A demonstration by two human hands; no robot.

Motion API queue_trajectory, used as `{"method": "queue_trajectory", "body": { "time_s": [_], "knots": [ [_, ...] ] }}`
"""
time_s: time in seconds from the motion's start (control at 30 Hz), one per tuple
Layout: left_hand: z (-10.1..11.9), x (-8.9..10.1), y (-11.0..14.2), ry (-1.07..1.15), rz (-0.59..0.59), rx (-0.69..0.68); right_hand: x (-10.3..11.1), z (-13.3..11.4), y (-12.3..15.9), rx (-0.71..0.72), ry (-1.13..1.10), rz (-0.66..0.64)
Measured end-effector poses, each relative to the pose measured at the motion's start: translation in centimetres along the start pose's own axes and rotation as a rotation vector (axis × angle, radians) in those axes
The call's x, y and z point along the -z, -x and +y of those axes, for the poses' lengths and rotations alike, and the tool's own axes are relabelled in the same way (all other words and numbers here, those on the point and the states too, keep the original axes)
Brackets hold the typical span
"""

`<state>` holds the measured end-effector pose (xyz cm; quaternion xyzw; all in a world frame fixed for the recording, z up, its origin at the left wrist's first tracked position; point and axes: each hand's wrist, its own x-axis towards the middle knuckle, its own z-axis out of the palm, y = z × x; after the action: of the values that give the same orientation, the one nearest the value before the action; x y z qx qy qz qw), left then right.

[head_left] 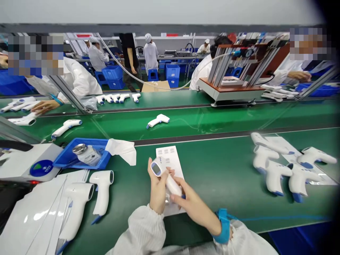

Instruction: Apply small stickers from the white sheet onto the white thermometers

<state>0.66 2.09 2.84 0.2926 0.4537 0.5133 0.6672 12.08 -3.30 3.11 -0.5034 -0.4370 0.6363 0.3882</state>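
My left hand [157, 188] grips the head of a white infrared thermometer [165, 176], with its small display facing up towards me. My right hand [193, 202] holds the white handle from the other side, and a blue ESD strap [223, 226] circles that wrist. Under both hands lies a printed white sheet [170, 159] on the green conveyor belt [212, 209]. Something clear shows beneath the thermometer, too hidden to name. Several similar thermometers [276, 170] lie in a cluster to my right, and two more [102, 187] lie to my left.
A blue tray [81, 154] holds a labelled bottle [87, 154], with a white cloth [122, 151] over its edge. A white machine [29, 163] stands at far left. Further belts carry thermometers, and co-workers in white sit and stand beyond them.
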Motion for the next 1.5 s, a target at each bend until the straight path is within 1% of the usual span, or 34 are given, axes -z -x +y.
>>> {"method": "queue_trajectory", "body": {
  "time_s": [0.03,0.07,0.13,0.17,0.23,0.3,0.33,0.37,0.47,0.5,0.57,0.67,0.77,0.9,1.0,1.07,1.13,1.2,1.27,1.3,1.33,1.4,1.47,1.5],
  "knots": [
    [0.1,0.3,0.1,-0.026,0.049,-0.048,-1.1,0.6,1.0,-0.104,-0.123,-0.049],
    [0.2,0.7,0.1,-0.071,0.061,-0.083,-1.9,1.2,2.0,-0.206,-0.24,-0.107],
    [0.0,1.5,0.3,-0.177,0.01,-0.082,-2.6,2.3,3.7,-0.356,-0.408,-0.209],
    [-0.2,1.8,0.3,-0.217,-0.029,-0.059,-2.6,2.7,4.4,-0.397,-0.444,-0.244],
    [-0.7,2.2,0.5,-0.257,-0.084,-0.02,-2.1,3.3,5.0,-0.421,-0.418,-0.275],
    [-1.1,2.3,0.6,-0.267,-0.088,-0.007,-1.1,3.3,4.7,-0.365,-0.265,-0.245],
    [-1.3,2.3,0.6,-0.265,-0.086,-0.008,-0.5,3.2,4.3,-0.303,-0.133,-0.193],
    [-1.4,2.3,0.6,-0.262,-0.088,-0.01,0.1,3.1,3.7,-0.218,0.035,-0.116],
    [-1.5,2.2,0.6,-0.261,-0.106,-0.023,1.6,3.1,1.6,0.124,0.59,0.179],
    [-1.5,2.2,0.6,-0.264,-0.112,-0.028,2.0,3.2,1.0,0.219,0.722,0.244],
    [-1.6,2.2,0.6,-0.271,-0.117,-0.031,2.3,3.7,0.1,0.328,0.863,0.277],
    [-1.6,2.1,0.6,-0.277,-0.12,-0.025,2.3,4.3,-0.5,0.359,0.882,0.228],
    [-1.6,2.0,0.7,-0.275,-0.125,-0.018,2.0,4.5,-0.7,0.318,0.826,0.196],
    [-1.3,1.8,0.9,-0.297,-0.13,0.001,1.9,4.0,-1.3,0.249,0.784,0.173],
    [-1.2,1.7,0.9,-0.298,-0.116,0.005,2.0,3.2,-1.5,0.231,0.81,0.124],
    [-1.3,1.8,0.8,-0.3,-0.112,0.004,2.1,2.6,-1.2,0.275,0.832,0.061],
    [-1.6,1.9,0.6,-0.316,-0.109,-0.02,2.2,1.8,-0.5,0.34,0.804,-0.047],
    [-1.9,2.0,0.5,-0.335,-0.103,-0.089,2.2,0.7,0.0,0.343,0.697,-0.169],
    [-2.3,2.2,0.4,-0.337,-0.111,-0.168,2.1,-0.7,-0.1,0.309,0.574,-0.229],
    [-2.4,2.2,0.3,-0.329,-0.126,-0.191,2.1,-1.4,-0.5,0.311,0.539,-0.211],
    [-2.5,2.3,0.3,-0.316,-0.146,-0.2,2.0,-2.0,-1.0,0.329,0.531,-0.166],
    [-2.6,2.3,0.3,-0.292,-0.17,-0.195,1.9,-3.1,-2.5,0.384,0.563,-0.035],
    [-2.6,2.3,0.4,-0.295,-0.159,-0.181,1.8,-3.7,-4.1,0.407,0.574,0.067],
    [-2.6,2.2,0.4,-0.303,-0.141,-0.174,1.8,-4.0,-4.9,0.405,0.561,0.087]
  ]
}}
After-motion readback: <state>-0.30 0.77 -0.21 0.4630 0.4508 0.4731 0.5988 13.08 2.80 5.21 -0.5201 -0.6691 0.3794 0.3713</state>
